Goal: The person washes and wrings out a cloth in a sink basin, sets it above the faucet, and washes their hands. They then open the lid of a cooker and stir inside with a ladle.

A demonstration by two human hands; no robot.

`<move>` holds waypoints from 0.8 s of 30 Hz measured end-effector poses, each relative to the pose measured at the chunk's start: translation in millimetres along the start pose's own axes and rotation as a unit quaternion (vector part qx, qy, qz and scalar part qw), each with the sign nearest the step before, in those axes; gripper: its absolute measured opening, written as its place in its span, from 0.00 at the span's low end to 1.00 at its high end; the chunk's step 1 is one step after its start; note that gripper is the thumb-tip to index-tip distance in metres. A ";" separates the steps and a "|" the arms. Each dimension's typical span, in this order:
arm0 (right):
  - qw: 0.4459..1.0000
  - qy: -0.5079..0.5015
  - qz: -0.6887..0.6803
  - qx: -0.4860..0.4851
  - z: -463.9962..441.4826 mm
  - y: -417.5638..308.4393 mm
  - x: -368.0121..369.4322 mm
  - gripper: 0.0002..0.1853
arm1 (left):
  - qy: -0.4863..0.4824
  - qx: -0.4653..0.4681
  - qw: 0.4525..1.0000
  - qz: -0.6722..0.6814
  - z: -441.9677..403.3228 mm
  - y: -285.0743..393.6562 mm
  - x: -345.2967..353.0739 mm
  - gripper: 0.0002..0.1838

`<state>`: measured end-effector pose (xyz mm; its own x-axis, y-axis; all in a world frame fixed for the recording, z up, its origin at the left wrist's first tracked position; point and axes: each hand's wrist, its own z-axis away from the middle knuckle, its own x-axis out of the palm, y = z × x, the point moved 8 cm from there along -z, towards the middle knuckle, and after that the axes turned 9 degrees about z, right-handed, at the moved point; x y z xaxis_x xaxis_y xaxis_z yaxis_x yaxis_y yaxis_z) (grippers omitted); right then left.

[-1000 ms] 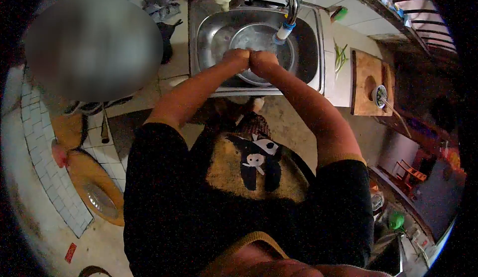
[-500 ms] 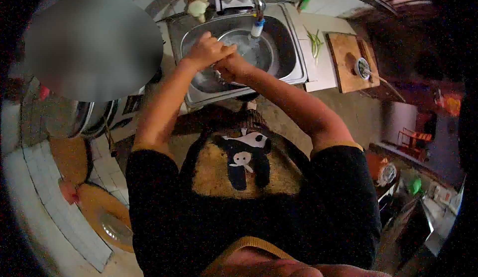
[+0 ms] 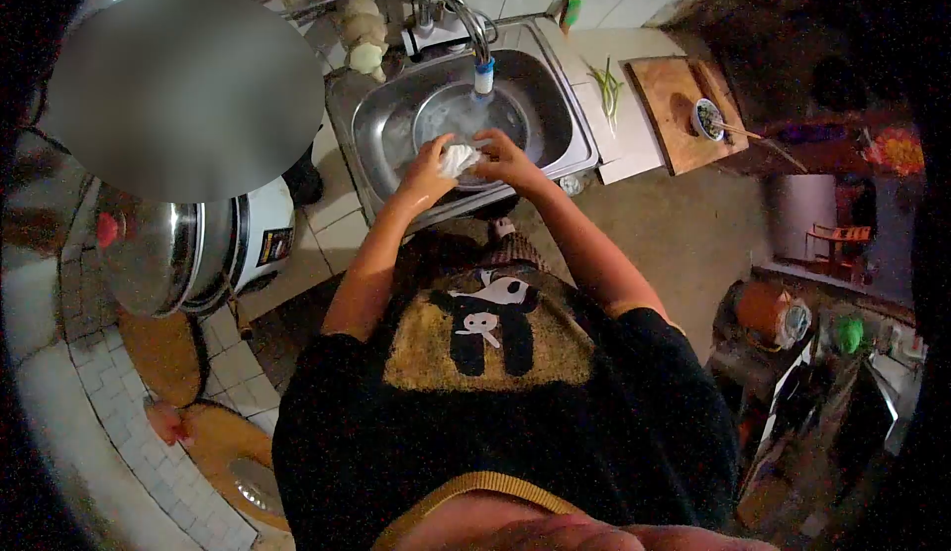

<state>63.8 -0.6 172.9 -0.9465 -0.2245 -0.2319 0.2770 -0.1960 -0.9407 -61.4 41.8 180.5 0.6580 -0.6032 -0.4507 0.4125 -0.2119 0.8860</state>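
Over the near part of the steel sink [image 3: 359,145], my left hand [image 3: 430,177] holds a crumpled white item [image 3: 459,160], perhaps a cloth, from its left side. My right hand [image 3: 507,162] is at the item's right side with its fingers curved round towards it. Below and beyond both hands lies a round metal basin [image 3: 446,110] with water in it. The faucet [image 3: 483,78], with a blue and white tip, hangs above the basin.
Right of the sink lie green stalks [image 3: 607,93] and a cutting board [image 3: 659,105] carrying a bowl [image 3: 707,119] with chopsticks. A green object [image 3: 570,11] stands behind. A rice cooker [image 3: 265,234] is at left, beside a large blurred oval.
My hands were pressed together, then moved left; now they are apart with the white item showing between them. The view has shifted, bringing the cooker into sight.
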 end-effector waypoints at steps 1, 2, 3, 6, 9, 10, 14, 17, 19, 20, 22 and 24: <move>0.995 0.035 -0.095 0.006 5.5 4.4 -11.1 0.23 | 0.031 0.026 0.996 0.080 2.6 7.4 -6.8 0.34; 0.980 0.067 -0.190 0.010 6.2 8.1 -22.1 0.21 | 0.039 0.030 0.996 0.075 3.5 12.4 -9.5 0.34; 0.980 0.060 -0.192 0.005 6.9 11.6 -30.2 0.21 | 0.060 0.008 0.994 0.092 4.4 15.2 -8.9 0.33; 0.980 0.058 -0.192 -0.001 12.4 1.5 -31.9 0.13 | 0.086 -0.019 0.979 0.183 7.6 24.6 -9.1 0.27; 0.995 0.024 -0.085 -0.042 9.4 -10.0 -30.1 0.09 | 0.096 -0.094 0.939 0.318 13.3 41.8 -6.0 0.22; 0.995 0.019 -0.086 -0.050 7.9 -11.9 -31.3 0.09 | 0.103 -0.091 0.940 0.313 13.1 38.0 -7.2 0.22; 0.980 0.053 -0.165 -0.101 12.1 -29.5 -50.2 0.06 | 0.179 -0.109 0.879 0.428 9.9 10.8 -15.2 0.19; 0.968 0.093 -0.218 -0.081 27.4 -40.9 -75.6 0.06 | 0.233 -0.094 0.789 0.561 8.8 -2.3 -21.7 0.16; 0.957 0.093 -0.268 -0.068 28.4 -34.8 -83.4 0.06 | 0.228 -0.090 0.768 0.592 5.9 10.2 -16.3 0.15; 0.943 0.090 -0.316 -0.056 29.7 -31.2 -86.0 0.06 | 0.227 -0.085 0.744 0.623 6.3 18.7 -13.5 0.15; 0.931 0.080 -0.353 -0.051 29.0 -25.6 -94.0 0.06 | 0.220 -0.088 0.730 0.641 -1.5 24.7 -6.5 0.15; 0.904 0.076 -0.420 -0.024 28.4 -12.3 -100.1 0.06 | 0.198 -0.053 0.675 0.709 -7.5 42.1 -1.3 0.15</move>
<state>159.9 -2.9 214.8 -0.8320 0.1180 0.5420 -0.5547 -0.1933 -0.8093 -40.1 39.4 217.6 0.5472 0.1139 0.8292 -0.7793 0.4309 0.4551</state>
